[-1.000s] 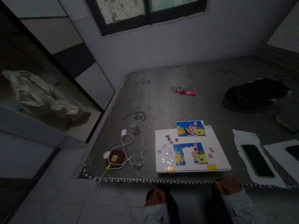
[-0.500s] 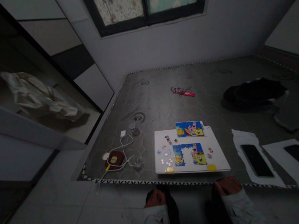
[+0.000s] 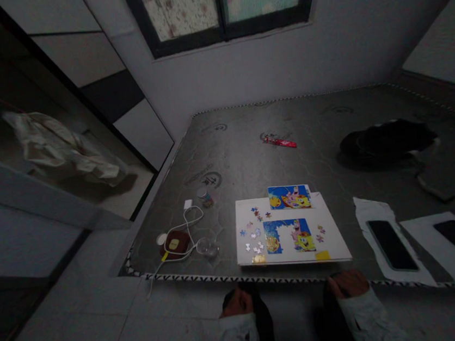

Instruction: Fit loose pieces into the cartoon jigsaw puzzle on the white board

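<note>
A white board (image 3: 329,235) lies near the front edge of a grey mattress (image 3: 250,157). On it sit a partly built cartoon jigsaw (image 3: 288,236), a reference picture (image 3: 289,197) behind it, and several loose pieces (image 3: 253,233) to the left. My left hand (image 3: 236,302) and my right hand (image 3: 348,283) rest low below the mattress edge, apparently on dark knees, fingers curled. Neither hand touches the board. What the fingers hold, if anything, is hidden in the dark.
Left of the board are a dark red pouch (image 3: 174,243) with a white cable, a charger plug (image 3: 188,203) and a small jar (image 3: 203,196). Two phones (image 3: 391,238) lie on white sheets at right. A black garment (image 3: 388,140) and a red packet (image 3: 279,141) lie farther back.
</note>
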`<act>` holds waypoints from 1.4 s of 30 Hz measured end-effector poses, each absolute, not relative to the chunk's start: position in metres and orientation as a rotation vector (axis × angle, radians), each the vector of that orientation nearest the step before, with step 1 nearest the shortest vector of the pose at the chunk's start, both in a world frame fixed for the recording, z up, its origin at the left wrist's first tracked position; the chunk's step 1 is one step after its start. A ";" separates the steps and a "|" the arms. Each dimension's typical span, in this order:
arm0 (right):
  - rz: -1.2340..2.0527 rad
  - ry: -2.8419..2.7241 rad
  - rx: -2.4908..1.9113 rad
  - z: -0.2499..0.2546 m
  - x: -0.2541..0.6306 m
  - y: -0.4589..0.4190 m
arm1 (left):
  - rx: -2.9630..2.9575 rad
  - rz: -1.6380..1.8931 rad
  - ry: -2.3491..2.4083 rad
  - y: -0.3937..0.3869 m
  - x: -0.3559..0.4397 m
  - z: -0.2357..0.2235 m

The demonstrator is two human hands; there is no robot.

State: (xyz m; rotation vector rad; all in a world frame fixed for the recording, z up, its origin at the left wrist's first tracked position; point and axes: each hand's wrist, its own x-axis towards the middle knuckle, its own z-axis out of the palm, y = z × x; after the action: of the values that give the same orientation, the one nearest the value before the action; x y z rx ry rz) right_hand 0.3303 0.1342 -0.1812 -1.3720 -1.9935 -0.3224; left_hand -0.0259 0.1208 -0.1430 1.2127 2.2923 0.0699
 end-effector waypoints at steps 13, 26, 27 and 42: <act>-0.375 -1.987 -1.305 -0.193 0.336 0.139 | 1.276 0.111 2.284 0.119 -0.027 -0.150; -0.330 -1.960 -1.395 -0.172 0.327 0.136 | 1.269 0.110 2.297 0.116 -0.027 -0.156; -0.321 -1.964 -1.385 -0.172 0.327 0.136 | 1.267 0.115 2.299 0.117 -0.026 -0.155; -0.331 -1.937 -1.313 -0.192 0.334 0.138 | 1.301 0.131 2.270 0.116 -0.031 -0.157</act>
State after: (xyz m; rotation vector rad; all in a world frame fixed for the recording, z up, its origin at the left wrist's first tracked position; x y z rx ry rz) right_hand 0.3339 0.1378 -0.1917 -1.3134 -1.9369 -0.3308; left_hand -0.0308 0.1162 -0.1567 1.3006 2.2698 0.1312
